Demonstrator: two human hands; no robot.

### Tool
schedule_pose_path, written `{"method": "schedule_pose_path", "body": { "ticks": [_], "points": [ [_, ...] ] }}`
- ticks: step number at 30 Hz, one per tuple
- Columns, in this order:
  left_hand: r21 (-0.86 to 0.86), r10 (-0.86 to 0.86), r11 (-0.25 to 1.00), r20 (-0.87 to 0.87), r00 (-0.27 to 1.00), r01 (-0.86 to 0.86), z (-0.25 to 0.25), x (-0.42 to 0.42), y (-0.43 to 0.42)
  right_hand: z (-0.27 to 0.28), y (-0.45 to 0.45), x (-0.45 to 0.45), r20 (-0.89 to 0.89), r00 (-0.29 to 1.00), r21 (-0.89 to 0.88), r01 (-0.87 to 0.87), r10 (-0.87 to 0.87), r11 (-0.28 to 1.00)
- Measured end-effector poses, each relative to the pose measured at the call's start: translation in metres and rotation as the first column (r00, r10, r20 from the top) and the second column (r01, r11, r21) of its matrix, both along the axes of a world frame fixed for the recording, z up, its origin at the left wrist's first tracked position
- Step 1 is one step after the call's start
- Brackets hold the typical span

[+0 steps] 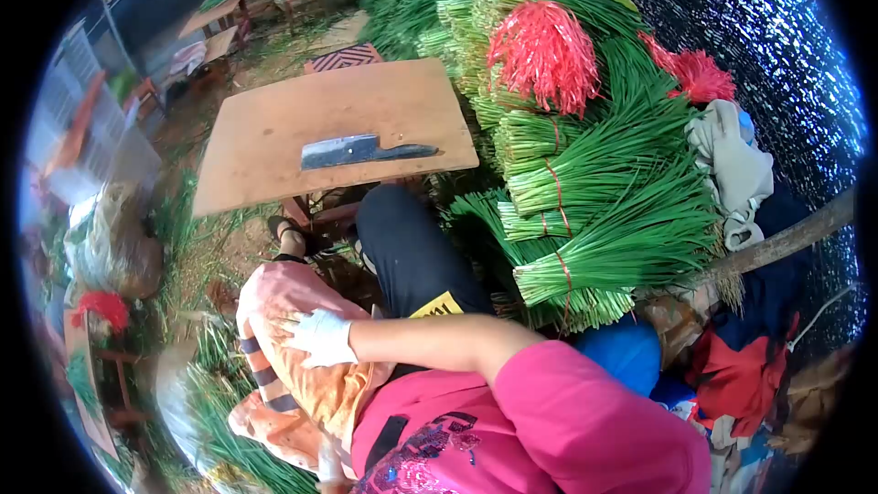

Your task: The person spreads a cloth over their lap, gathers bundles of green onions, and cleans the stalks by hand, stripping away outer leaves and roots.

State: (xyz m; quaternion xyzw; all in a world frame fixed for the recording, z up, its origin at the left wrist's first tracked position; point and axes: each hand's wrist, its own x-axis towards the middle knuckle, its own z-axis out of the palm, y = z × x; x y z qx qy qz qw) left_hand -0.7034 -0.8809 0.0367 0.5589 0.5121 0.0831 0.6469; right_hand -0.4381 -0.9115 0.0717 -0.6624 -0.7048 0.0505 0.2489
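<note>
My right hand (318, 337), in a white glove, lies flat with fingers spread on the orange-stained cloth (306, 311) over my thigh and holds nothing. Low at the frame's bottom, a small white part of my left hand (330, 463) shows beside the cloth; its fingers are hidden. A cleaver (352, 152) with a dark handle rests on the wooden board (274, 119) in front of my knees. To the right of the board, green leafy stalks (604, 192) lie piled in bundles, several bound with red ties.
Red plastic strips (546, 50) hang over the pile. A wooden pole (796, 236) and clothes (741, 366) are at the right. Plastic sacks (114, 242) stand at the left, near a bench (90, 380). Loose stalks (233, 434) lie low at the left. A patterned stool (343, 58) is behind the board.
</note>
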Motion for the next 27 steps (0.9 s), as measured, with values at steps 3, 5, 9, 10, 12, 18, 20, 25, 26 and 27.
{"method": "schedule_pose_path", "body": {
  "ticks": [3, 5, 9, 10, 12, 18, 20, 25, 26, 27],
  "points": [
    [-0.021, 0.039, 0.999, -0.074, 0.997, -0.041, 0.007, -0.011, 0.016, 0.119, -0.037, 0.075, 0.134, 0.968, -0.801, -0.02, 0.212, 0.599],
    [-0.013, 0.055, 0.998, -0.147, 0.988, -0.057, 0.017, -0.024, 0.032, 0.107, -0.099, 0.137, -0.028, 1.0, 0.01, 0.009, -0.009, 1.0],
    [-0.004, 0.079, 0.997, -0.257, 0.963, -0.083, 0.036, -0.045, 0.062, 0.208, -0.24, 0.22, -0.106, 0.687, -0.223, 0.688, -0.719, 0.69],
    [0.002, 0.082, 0.996, -0.283, 0.955, -0.086, 0.041, -0.048, 0.067, 0.216, -0.283, 0.249, 0.265, 0.698, -0.043, 0.697, -0.665, 0.715],
    [0.005, 0.093, 0.995, -0.33, 0.939, -0.097, 0.05, -0.054, 0.075, 0.233, -0.355, 0.277, 0.386, 0.535, -0.041, 0.824, -0.752, 0.565],
    [0.013, -0.028, 0.999, -0.282, 0.959, 0.033, 0.061, -0.049, 0.103, 0.206, -0.457, 0.315, 0.364, 0.515, -0.059, 0.844, -0.776, 0.533],
    [0.039, -0.064, 0.996, -0.338, 0.939, 0.082, 0.074, -0.033, 0.101, 0.194, -0.456, 0.32, 0.095, 0.34, -0.237, 0.92, -0.936, 0.311],
    [0.104, -0.094, 0.987, -0.273, 0.957, 0.127, 0.084, -0.025, 0.093, 0.19, -0.449, 0.327, 0.53, 0.288, -0.325, 0.938, -0.798, 0.123],
    [0.149, -0.14, 0.97, -0.307, 0.941, 0.193, 0.077, -0.036, 0.097, 0.186, -0.459, 0.328, 0.697, 0.362, -0.249, 0.932, -0.619, 0.265],
    [0.19, -0.184, 0.947, -0.342, 0.921, 0.26, 0.062, -0.053, 0.104, 0.184, -0.465, 0.328, 0.834, 0.377, -0.201, 0.888, -0.404, 0.413]
  ]
}}
